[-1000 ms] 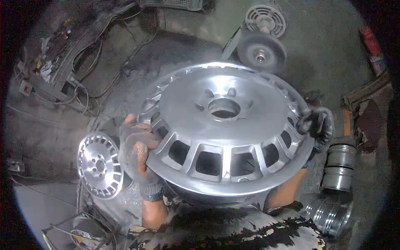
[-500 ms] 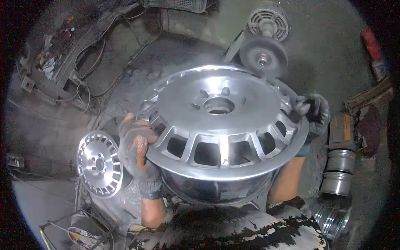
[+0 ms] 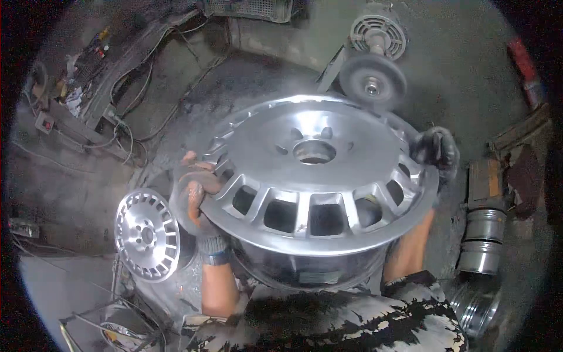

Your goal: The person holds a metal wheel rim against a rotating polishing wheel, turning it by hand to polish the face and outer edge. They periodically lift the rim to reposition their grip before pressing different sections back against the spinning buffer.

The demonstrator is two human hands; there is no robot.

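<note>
A large silver alloy wheel rim [image 3: 252,138] fills the middle of the view, its slotted face tilted up toward me. My left hand [image 3: 198,190], in a worn grey glove, grips the rim's left edge with the fingers curled over the lip. On the opposite side my right hand [image 3: 437,154], in a dark glove, holds the right edge. The rim's far edge lies close to a round buffing wheel [image 3: 355,79], which looks blurred on its motor [image 3: 378,36]. Whether the two touch I cannot make out.
Another finished-looking wheel rim [image 3: 146,232] leans at the left. Several silver wheel barrels [image 3: 481,255] are stacked at the right beside a cardboard piece [image 3: 491,179]. Cables and a switch box [image 3: 44,122] run along the left ledge. A plastic crate [image 3: 249,9] stands at the back.
The rim has turned slightly, its slots and bolt holes shifting, and sits a little further right in view. Both hands keep their hold on its edges.
</note>
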